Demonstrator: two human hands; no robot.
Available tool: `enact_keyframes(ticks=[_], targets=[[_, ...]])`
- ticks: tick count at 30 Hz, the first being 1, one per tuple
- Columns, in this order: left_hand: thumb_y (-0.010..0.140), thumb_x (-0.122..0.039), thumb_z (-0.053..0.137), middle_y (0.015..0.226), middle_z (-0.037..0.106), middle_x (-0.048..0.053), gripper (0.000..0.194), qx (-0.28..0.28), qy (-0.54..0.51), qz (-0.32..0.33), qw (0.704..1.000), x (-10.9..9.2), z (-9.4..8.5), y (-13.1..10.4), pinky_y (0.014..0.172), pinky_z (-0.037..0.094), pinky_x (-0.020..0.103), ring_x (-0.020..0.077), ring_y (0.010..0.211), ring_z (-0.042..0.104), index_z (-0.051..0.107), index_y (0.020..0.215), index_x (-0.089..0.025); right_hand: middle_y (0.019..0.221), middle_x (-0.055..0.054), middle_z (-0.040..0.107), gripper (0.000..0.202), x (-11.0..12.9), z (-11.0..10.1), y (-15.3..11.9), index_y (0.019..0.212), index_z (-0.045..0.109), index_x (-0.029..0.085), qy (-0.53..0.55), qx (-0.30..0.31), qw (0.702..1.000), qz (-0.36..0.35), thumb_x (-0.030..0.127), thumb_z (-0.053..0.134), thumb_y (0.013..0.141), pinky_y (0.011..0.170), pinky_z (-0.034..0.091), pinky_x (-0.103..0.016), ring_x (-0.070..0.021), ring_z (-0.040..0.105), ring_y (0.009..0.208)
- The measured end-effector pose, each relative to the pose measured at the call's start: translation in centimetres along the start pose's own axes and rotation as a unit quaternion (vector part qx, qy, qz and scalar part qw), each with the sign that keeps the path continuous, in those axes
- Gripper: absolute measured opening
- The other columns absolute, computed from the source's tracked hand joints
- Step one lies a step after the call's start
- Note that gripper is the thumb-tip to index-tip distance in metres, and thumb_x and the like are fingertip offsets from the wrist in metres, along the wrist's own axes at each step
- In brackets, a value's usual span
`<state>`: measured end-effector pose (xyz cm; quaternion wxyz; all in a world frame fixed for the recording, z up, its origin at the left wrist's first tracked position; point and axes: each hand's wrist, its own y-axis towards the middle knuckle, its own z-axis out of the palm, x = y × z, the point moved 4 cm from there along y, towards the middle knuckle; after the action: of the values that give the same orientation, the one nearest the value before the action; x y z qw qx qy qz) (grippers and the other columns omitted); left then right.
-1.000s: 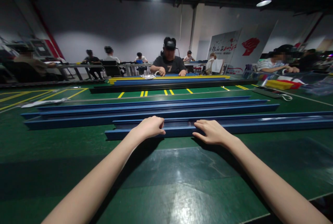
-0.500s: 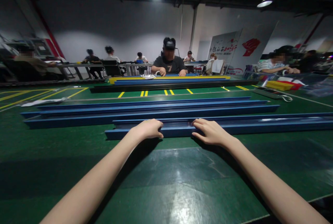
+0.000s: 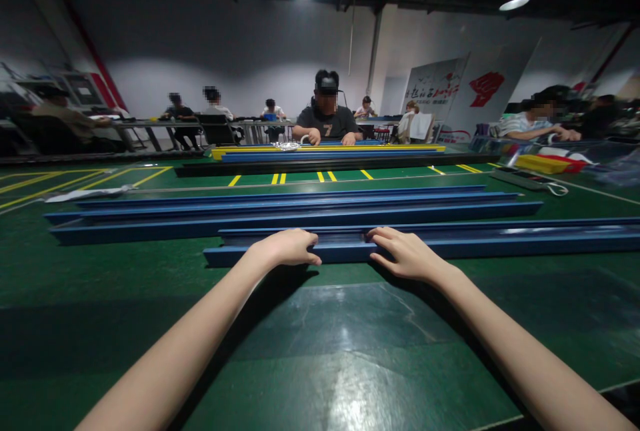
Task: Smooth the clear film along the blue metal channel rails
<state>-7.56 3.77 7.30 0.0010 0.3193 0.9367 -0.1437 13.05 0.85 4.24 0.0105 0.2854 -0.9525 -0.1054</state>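
Crosswise, just beyond the clear sheet (image 3: 345, 317), a long blue channel (image 3: 345, 255) is laid on the green table (image 3: 125, 297), its hollow side turned up. Its long axis is stretched from left to right, nearly level; the left end is shown just past the left hand (image 3: 290, 247), while the right end is cut off by the edge of view. The front wall is straddled by the right hand (image 3: 400, 252), fingers dipped inside, thumb parted from them in front. By the left hand the same wall is overlapped, thumb lowered in front (whether either grip is tightened cannot be told). Farther beyond the sheet, other blue channels (image 3: 200, 226) are set almost parallel, and past those a black bar (image 3: 300, 165) is seen.
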Motion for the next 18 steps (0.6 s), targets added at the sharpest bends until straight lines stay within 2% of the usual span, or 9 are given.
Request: enact_keyframes(ticks=[7, 18], targets=[[0.077, -0.043, 0.051, 0.107, 0.061, 0.008, 0.037, 0.003, 0.006, 0.005, 1.000, -0.13, -0.17, -0.09, 0.067, 0.041, 0.022, 0.0188, 0.091, 0.057, 0.056, 0.105, -0.019, 0.116, -0.012, 0.053, 0.037, 0.03, -0.01, 0.01, 0.107, 0.054, 0.014, 0.006, -0.003, 1.000, 0.006, 0.037, 0.036, 0.085, 0.083, 0.043, -0.033, -0.0212, 0.050, 0.106], [0.078, -0.043, 0.047, 0.105, 0.062, 0.008, 0.037, 0.008, -0.022, 0.011, 1.000, 0.15, 0.00, 0.09, 0.065, 0.041, 0.022, 0.0183, 0.087, 0.058, 0.056, 0.103, -0.017, 0.117, -0.012, 0.052, 0.035, 0.08, 0.07, 0.04, 0.105, 0.054, 0.015, 0.006, 0.006, 1.000, 0.015, 0.037, 0.035, 0.085, 0.083, 0.042, -0.033, -0.0211, 0.049, 0.107]])
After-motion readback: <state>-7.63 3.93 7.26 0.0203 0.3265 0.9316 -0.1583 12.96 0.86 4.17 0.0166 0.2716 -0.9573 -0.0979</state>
